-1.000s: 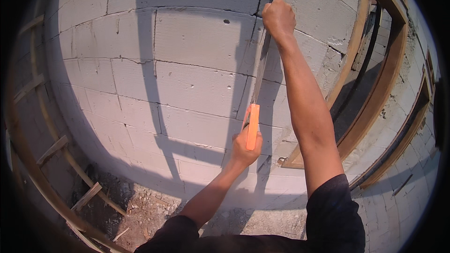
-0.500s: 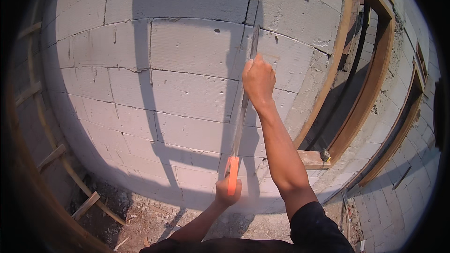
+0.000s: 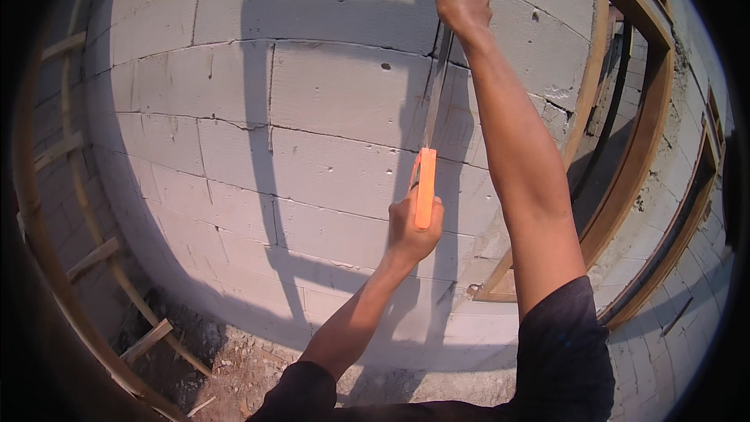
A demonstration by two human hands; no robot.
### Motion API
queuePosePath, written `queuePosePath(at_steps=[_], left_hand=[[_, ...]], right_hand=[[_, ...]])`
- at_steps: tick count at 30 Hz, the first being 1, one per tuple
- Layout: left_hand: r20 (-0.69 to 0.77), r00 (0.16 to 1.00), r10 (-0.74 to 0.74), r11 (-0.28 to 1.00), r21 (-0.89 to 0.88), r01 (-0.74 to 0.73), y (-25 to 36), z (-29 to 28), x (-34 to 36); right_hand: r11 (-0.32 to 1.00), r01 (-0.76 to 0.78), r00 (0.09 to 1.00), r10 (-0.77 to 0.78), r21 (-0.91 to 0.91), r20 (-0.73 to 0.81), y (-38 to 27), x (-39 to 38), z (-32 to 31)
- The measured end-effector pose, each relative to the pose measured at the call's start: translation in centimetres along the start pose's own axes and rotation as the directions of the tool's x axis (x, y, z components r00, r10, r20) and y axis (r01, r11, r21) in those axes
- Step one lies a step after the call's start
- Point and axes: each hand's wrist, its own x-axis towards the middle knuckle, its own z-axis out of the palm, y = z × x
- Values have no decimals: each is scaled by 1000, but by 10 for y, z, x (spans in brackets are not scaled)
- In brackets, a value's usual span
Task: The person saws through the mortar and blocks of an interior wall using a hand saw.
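Observation:
My left hand is wrapped round the orange handle of a hand saw. The long grey blade runs upward from the handle, seen nearly edge-on against a wall of pale lightweight blocks. Near the blade's top end my right hand is closed in a fist round it, with the arm stretched far up. Behind the blade is a narrow shaded strip of wall; how far the teeth sit in the blocks, I cannot tell.
To the right, a wooden window frame is set in the wall, with another frame farther along. A wooden ladder-like structure stands at the left. Rubble ground lies below. Ladder-shaped shadows cross the blocks.
Both hands and the saw have moved up along the wall. My right hand has gone from the wall's middle to near the top; the view has shifted slightly.

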Motion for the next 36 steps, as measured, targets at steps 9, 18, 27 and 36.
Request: queuePosePath(at_steps=[9,18,27,36], left_hand=[[100,956,-276,951,172,256,-42,-47,-179],[211,943,-258,944,260,201,-28,-72,-237],[131,972,-197,964,206,168,-31,-53,-193],[169,974,-148,966,234,107,-36,-60,-223]], right_hand=[[1000,-20,980,22,-12,197,30,-196,33],[994,-72,960,48,76,275,41,-259,25],[997,-64,988,55,54,145,40,-213,24],[994,-70,970,48,87,236,36,-232,3]])
